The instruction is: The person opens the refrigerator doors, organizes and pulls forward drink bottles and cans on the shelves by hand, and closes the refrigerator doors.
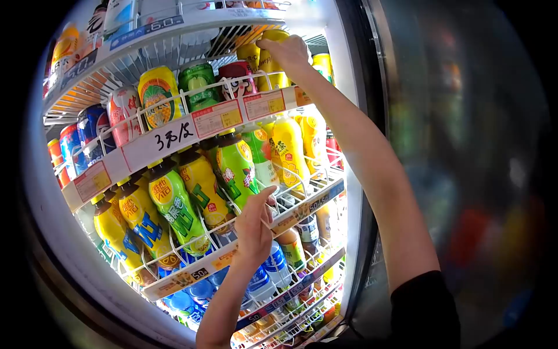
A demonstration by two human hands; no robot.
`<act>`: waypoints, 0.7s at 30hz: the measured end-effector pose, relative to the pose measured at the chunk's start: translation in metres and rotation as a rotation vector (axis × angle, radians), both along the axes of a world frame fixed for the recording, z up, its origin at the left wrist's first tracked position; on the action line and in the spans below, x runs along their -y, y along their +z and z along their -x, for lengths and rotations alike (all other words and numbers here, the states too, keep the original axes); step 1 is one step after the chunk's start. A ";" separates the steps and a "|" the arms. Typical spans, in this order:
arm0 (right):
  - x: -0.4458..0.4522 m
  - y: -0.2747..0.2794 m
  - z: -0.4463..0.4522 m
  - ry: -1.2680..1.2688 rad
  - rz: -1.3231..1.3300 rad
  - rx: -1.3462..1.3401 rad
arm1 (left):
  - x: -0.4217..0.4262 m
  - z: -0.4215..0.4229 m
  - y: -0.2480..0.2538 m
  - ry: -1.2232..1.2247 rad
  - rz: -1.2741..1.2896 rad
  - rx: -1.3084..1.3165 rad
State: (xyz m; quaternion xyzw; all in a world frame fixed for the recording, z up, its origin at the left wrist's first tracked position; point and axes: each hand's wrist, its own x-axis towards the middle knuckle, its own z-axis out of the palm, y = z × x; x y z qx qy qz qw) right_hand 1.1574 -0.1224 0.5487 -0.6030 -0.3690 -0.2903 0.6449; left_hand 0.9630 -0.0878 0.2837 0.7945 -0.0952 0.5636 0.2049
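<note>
On the upper shelf of the drinks cooler, my right hand (290,55) is closed around the upper part of a yellow can (268,67), which stands behind the white wire rail. A second yellow can (249,53) is just left of it, and a dark red can (237,77) is farther left. Lower down, my left hand (254,225) is at the front rail of the middle shelf, one finger stretched upward and its other fingers partly hidden. No drink shows in it. Nearest to it is a green tea bottle (237,168) behind the rail.
Yellow bottles (288,148) and a light green bottle (261,154) fill the middle shelf's right part. A green can (199,84) and a pineapple-print can (158,96) stand above. Price strips (218,118) line the shelf fronts. The cooler's dark door edge (375,87) lies right.
</note>
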 end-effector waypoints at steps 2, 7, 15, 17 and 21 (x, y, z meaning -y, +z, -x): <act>-0.002 -0.003 0.000 0.050 -0.095 0.008 | 0.000 0.000 0.000 -0.023 0.007 0.013; -0.005 -0.007 0.000 -0.029 -0.192 -0.014 | 0.002 0.001 0.000 -0.021 0.027 0.039; 0.013 -0.033 0.023 0.001 -0.402 0.196 | 0.005 0.004 0.000 0.012 0.012 0.036; 0.025 -0.027 0.028 0.002 -0.464 0.288 | 0.006 0.004 0.001 0.004 0.007 0.053; 0.063 -0.026 0.048 -0.067 -0.639 0.545 | 0.007 0.003 0.000 0.016 0.019 0.049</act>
